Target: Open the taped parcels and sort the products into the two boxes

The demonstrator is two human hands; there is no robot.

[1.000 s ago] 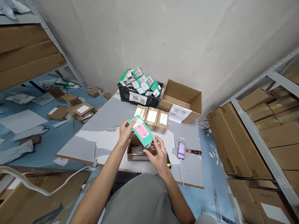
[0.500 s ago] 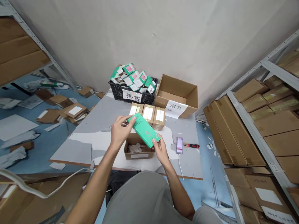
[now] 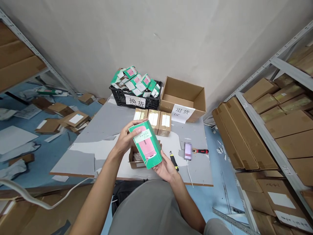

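Between my two hands is a green product box [image 3: 152,154] with a pink picture and a white label on the side facing up. My left hand [image 3: 127,137] is closed around its upper left end, thumb across the front. The fingers of my right hand [image 3: 165,165] grip its lower right end from beneath. Under and behind it stands an open small carton [image 3: 133,163] with crumpled paper inside, partly hidden by the green box. Just right of my right hand lies a black and yellow utility knife [image 3: 173,160].
Three taped cartons [image 3: 164,124] stand behind my hands. Further back are a black crate [image 3: 119,98] full of green boxes and a large open carton [image 3: 200,101]. A phone [image 3: 188,151] on a white cable lies beside a red-black handled tool [image 3: 202,151]. Shelves [image 3: 281,130] flank the right.
The green box has been turned in my hands, so its pink picture side now faces up. My right hand has shifted lower, and the utility knife is now in plain sight.
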